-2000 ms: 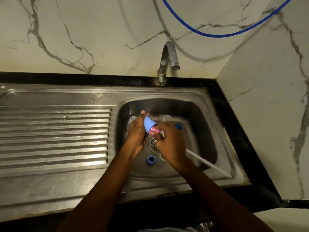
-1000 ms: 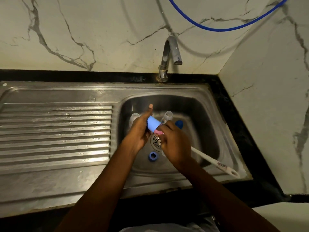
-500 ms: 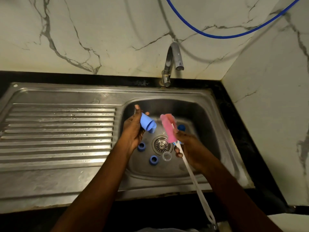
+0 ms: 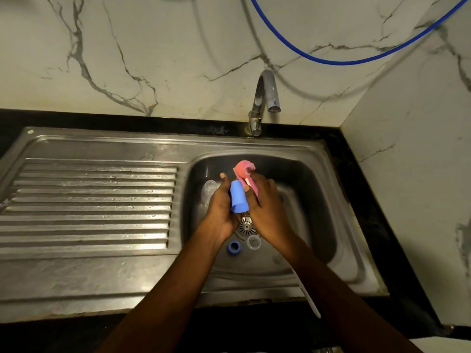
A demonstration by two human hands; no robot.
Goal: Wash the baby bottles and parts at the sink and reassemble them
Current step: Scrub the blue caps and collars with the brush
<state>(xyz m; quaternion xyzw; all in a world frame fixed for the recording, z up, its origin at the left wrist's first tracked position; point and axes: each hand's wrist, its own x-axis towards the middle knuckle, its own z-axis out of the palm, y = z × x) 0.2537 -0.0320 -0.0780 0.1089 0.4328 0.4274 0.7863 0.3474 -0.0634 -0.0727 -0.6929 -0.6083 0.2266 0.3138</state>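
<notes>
The right hand (image 4: 265, 207), gripping the pink brush (image 4: 244, 171), has moved back against the blue cap (image 4: 239, 200) held by the left hand (image 4: 220, 207).

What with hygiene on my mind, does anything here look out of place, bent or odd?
The brush's pink sponge head is folded over into a hook above the right hand, not straight. A blue ring and a clear cap lie loose beside the drain. Nothing looks broken.

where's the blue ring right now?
Head view: the blue ring lies on the sink floor, just below the drain in frame, left of the clear cap.
</notes>
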